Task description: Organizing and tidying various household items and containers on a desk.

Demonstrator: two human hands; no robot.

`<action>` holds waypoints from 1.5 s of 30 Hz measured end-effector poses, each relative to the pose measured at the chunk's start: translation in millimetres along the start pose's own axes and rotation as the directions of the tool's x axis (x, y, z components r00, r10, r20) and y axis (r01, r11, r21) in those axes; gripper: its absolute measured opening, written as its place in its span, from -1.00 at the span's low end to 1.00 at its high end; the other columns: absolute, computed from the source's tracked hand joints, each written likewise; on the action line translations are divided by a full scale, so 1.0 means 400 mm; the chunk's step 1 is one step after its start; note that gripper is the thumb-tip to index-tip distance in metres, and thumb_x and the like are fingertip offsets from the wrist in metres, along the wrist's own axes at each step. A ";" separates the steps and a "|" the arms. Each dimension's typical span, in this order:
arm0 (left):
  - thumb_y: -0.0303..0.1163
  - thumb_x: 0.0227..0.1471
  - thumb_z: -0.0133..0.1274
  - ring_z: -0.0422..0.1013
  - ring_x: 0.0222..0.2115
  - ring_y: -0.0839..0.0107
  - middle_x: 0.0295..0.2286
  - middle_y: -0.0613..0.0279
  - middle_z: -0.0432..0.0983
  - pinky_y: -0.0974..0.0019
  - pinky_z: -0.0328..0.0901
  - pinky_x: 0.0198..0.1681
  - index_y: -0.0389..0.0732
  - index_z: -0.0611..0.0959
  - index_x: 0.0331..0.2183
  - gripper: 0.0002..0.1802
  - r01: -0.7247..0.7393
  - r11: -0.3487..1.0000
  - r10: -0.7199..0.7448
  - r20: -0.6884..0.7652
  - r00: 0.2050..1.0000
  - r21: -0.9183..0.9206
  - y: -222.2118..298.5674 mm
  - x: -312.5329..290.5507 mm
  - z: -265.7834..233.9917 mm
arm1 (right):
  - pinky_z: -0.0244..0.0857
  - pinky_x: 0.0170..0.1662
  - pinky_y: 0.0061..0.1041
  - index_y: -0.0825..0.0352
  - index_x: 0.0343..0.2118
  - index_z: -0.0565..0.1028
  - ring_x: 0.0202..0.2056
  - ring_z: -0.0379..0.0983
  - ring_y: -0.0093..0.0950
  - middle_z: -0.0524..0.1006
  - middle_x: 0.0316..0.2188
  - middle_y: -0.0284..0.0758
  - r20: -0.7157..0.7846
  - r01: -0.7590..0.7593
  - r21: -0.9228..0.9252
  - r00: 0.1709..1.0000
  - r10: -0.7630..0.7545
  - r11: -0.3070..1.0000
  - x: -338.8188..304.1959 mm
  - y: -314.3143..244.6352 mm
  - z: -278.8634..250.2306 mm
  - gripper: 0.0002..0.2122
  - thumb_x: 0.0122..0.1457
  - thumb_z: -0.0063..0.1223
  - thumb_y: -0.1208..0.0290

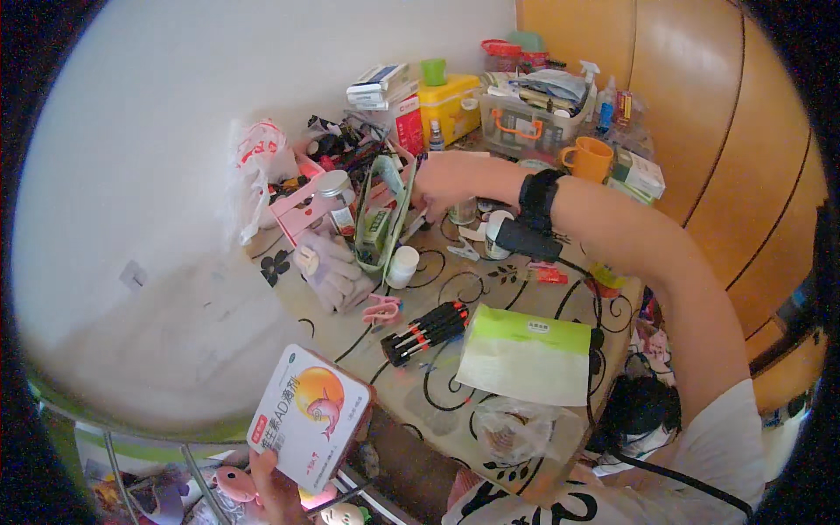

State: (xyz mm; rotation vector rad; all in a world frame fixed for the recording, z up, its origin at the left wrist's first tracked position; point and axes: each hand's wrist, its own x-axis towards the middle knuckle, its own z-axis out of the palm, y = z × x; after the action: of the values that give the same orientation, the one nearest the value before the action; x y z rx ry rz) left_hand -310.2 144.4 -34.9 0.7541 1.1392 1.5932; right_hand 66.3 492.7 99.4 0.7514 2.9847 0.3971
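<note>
At patterned table (446, 280): left hand (268, 472) on flat white box (302, 429), right hand (437, 185) at green-edged holder (408, 194)

Nearest, left hand pinches the flat white box at its lower left corner, thumb over the printed face; box is tilted, off the table's near left side. Plush toys (234, 483) below it. Clear plastic bag (516, 430) at the near table edge, green-and-white packet (528, 354) just beyond. Left of packet: black-and-red screwdrivers (429, 332) in a bundle. Past those, pink clip (381, 310), then white bottle (403, 266) beside the holder; pale glove (328, 271) to the left. Farther, right arm stretches across the table, black band (539, 199) on wrist; right hand is by the holder's right side, fingers partly hidden and blurred, grip cannot be told. Beyond: orange mug (590, 159) at right, yellow box (453, 107) and clear bin (544, 138) at the back by the wall.
</note>
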 end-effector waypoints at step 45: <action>-0.10 -0.05 0.06 0.31 0.03 0.24 0.02 0.08 0.35 0.20 0.19 0.10 -0.31 0.29 0.11 -0.24 -0.009 0.996 0.020 0.136 0.991 -0.083 -0.012 0.071 -0.042 | 0.39 -0.29 -0.26 0.24 -0.26 0.48 -0.30 0.51 -0.21 0.54 -0.40 -0.23 -0.369 -0.690 -0.103 0.696 0.616 0.717 0.028 0.107 -0.142 -0.76 0.04 0.13 0.26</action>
State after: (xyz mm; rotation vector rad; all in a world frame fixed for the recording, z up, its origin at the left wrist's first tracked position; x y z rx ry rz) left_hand -332.1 166.4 -47.0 0.8053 0.9659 1.5658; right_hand 70.6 521.1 165.5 1.8897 2.7145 0.9549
